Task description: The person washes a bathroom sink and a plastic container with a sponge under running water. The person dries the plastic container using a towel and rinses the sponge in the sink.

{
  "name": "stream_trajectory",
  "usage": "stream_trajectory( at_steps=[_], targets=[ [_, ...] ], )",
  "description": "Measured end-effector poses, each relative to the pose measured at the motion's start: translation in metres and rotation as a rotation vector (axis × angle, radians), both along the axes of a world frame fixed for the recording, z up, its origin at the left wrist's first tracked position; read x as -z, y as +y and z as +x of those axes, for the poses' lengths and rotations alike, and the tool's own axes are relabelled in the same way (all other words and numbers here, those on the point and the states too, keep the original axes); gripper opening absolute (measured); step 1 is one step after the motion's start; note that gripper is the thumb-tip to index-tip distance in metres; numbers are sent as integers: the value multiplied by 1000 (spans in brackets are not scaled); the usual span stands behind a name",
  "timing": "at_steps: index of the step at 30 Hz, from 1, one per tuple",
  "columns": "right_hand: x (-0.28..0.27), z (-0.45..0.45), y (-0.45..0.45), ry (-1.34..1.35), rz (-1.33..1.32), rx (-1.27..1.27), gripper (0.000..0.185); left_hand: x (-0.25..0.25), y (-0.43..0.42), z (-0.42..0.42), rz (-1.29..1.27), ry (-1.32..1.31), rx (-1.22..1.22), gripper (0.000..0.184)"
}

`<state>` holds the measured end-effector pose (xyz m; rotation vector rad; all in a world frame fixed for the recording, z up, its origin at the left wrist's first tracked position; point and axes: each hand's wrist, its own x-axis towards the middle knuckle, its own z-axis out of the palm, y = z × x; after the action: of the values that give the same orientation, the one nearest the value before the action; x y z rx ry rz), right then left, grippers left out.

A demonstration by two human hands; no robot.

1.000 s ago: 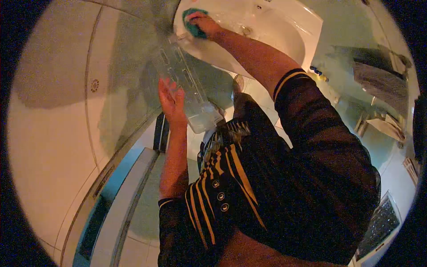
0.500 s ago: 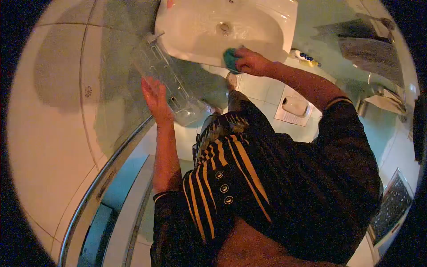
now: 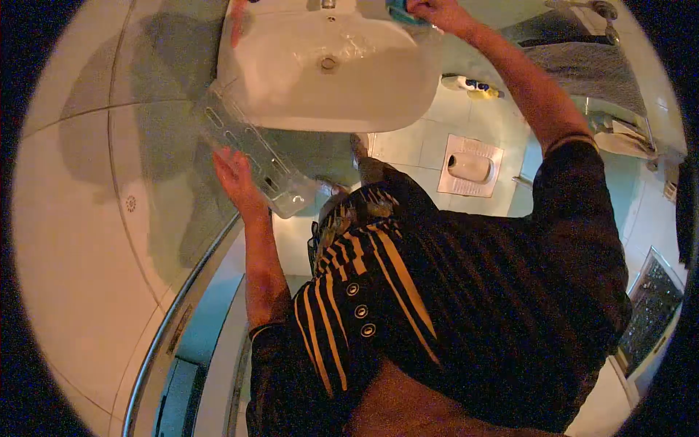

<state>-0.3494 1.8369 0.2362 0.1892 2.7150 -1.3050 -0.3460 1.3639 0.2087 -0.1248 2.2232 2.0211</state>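
My right hand (image 3: pixel 441 13) grips a sponge (image 3: pixel 399 12) at the sink (image 3: pixel 335 115)'s far right corner; my left hand (image 3: pixel 237 179) holds a clear rack (image 3: pixel 251 151) left of it, likely for clearance.

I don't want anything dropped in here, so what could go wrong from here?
The clear slotted rack might slip or get knocked: the left hand is right at its side, but I can't tell how firm the grip is. The teal cloth or sponge in the right hand is by the far right corner of the washbasin, so it could drop past the rim.
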Motion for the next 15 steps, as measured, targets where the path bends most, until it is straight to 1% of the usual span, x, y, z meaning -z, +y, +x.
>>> stream_trajectory(
  at_steps=[2,3,4,6,7,8,9,11,13,15],
  targets=[
    [20,-29,19,58,433,-298,17,-2,2,2,2,-20,-59,58],
    [63,-36,41,378,556,-503,15,2,0,3,-10,-29,-65,58],
    [74,-32,30,361,540,-512,15,9,-2,-2,32,-70,-77,58],
    [71,-8,8,175,755,-174,20,13,-4,-6,75,-86,-100,58],
    [69,3,-5,27,659,-25,26,16,-8,-5,1,-37,-62,58],
    [84,20,0,168,686,-54,18,17,-12,-5,-79,7,-11,58],
    [97,35,9,320,720,-76,13,17,-12,-5,-79,9,-15,58],
    [83,62,-7,456,725,-80,13,21,-10,-2,105,-42,-36,60],
    [77,96,-16,322,607,-107,22,27,-11,3,98,-49,-46,61],
    [71,119,-40,200,532,-64,28,31,-9,2,95,-56,-45,61]
  ],
)
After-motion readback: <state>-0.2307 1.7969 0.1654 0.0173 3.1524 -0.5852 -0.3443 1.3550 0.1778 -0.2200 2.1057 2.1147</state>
